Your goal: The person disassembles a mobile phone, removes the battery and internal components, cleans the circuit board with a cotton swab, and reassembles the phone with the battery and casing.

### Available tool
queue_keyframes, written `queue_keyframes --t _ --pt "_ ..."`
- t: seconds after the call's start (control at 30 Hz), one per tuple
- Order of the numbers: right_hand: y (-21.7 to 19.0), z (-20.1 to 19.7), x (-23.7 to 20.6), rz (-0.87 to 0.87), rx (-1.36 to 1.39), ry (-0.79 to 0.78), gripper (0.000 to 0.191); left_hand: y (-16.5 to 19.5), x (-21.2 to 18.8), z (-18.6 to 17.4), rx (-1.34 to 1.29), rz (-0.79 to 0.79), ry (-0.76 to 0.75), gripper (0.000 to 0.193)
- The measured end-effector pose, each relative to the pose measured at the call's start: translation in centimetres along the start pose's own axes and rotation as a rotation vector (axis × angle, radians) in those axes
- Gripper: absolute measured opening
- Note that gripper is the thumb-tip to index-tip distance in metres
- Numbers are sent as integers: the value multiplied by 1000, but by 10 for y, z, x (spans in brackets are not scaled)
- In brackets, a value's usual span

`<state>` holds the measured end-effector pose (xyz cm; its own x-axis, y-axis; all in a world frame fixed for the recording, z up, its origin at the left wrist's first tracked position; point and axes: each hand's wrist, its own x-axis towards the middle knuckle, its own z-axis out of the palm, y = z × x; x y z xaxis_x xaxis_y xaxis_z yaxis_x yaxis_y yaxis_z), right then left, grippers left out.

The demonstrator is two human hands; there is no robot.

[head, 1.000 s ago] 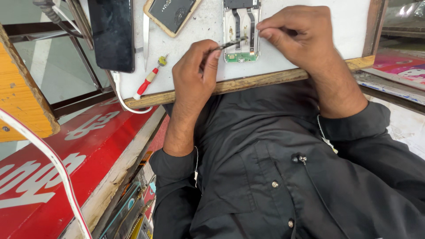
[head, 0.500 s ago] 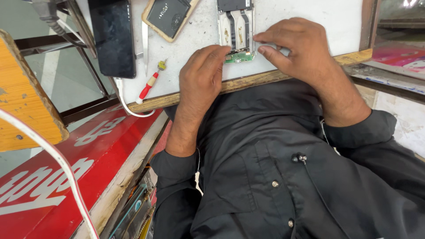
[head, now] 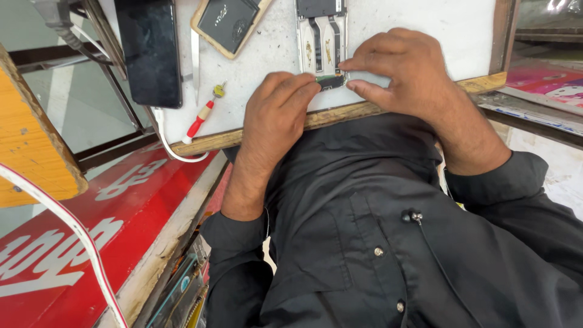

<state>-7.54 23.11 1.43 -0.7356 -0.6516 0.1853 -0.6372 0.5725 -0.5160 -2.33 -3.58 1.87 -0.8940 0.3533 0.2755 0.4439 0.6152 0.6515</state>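
An opened phone (head: 320,37) with its back off lies on a white work board (head: 425,18), showing flex cables inside. At its lower end sits a small green circuit board (head: 331,81). My left hand (head: 276,118) rests on the board's front edge, its closed fingertips pressing on that small circuit board from the left. Any tool in this hand is hidden. My right hand (head: 407,70) pinches the phone's lower end from the right with thumb and forefinger. Both dark sleeves reach up from below.
A black phone (head: 149,51) and a tan-framed phone part (head: 228,21) lie at the board's left. A red-handled screwdriver (head: 200,119) and a white cable (head: 173,149) sit near the wooden front edge (head: 212,141). A red signboard (head: 91,225) lies lower left.
The thin tool that showed in my left hand is no longer visible. Both hands have closed in on the phone's lower end. The view has shifted closer.
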Motion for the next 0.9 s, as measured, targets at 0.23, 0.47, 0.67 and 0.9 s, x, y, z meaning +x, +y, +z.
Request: queue_keyframes --t 0.23,0.47,0.67,0.9 --pt "1 2 1 -8 -35 -2 29 2 -2 3 33 32 0 25" --pt "-6 2 3 -6 -62 9 35 0 -6 -2 53 59 30 34" --pt "-7 2 5 -5 -88 13 34 -3 -2 -3 43 46 55 34" --pt "-2 4 3 -30 -73 9 30 3 3 13 114 89 -2 27"
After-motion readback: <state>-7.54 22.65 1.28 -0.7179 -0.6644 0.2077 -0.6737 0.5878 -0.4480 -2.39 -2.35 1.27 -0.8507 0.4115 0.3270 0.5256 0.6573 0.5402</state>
